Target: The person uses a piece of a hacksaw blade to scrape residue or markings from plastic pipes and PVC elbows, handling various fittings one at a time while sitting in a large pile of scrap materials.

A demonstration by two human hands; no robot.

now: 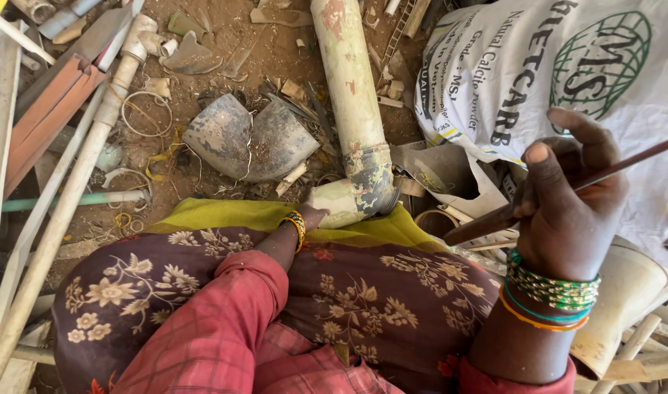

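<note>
My right hand (567, 204) is raised at the right, fingers closed round a thin dark metal rod (626, 164) that slants up to the right edge. Green and orange bangles ring that wrist. My left hand (310, 217) reaches down past my lap and rests against the end of a cream pipe elbow (348, 201). That elbow joins a long cream pipe (345, 73) running up the dirt floor. The left fingers are partly hidden behind my knee and a yellow-green cloth (224, 215).
A broken grey pipe bend (250, 138) lies on the dirt ahead. Long pale pipes (71, 182) and reddish strips (46, 117) lie at the left. A large white printed sack (553, 66) fills the upper right. Pipe scraps and wire rings litter the ground.
</note>
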